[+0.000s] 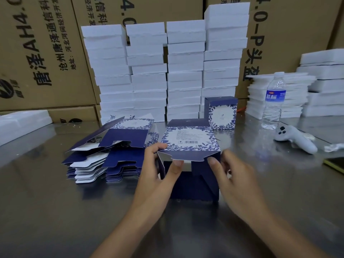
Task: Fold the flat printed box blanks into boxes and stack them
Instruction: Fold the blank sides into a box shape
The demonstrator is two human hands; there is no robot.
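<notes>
A half-folded blue and white box (189, 140) lies on its side at the table's middle, open end toward me, its flaps loose. My left hand (160, 174) pinches the box's left flap edge between thumb and fingers. My right hand (234, 175) grips the right side, thumb on the front flap. A pile of flat printed blanks (109, 155) lies fanned out to the left. One finished box (222, 112) stands upright behind the box in my hands.
Tall stacks of white foam boxes (167, 71) line the back, with brown cartons (42, 53) behind. More foam pieces (290, 94) stand at right, beside a water bottle (274, 101) and a grey controller (296, 138). A phone edge (335, 163) shows far right.
</notes>
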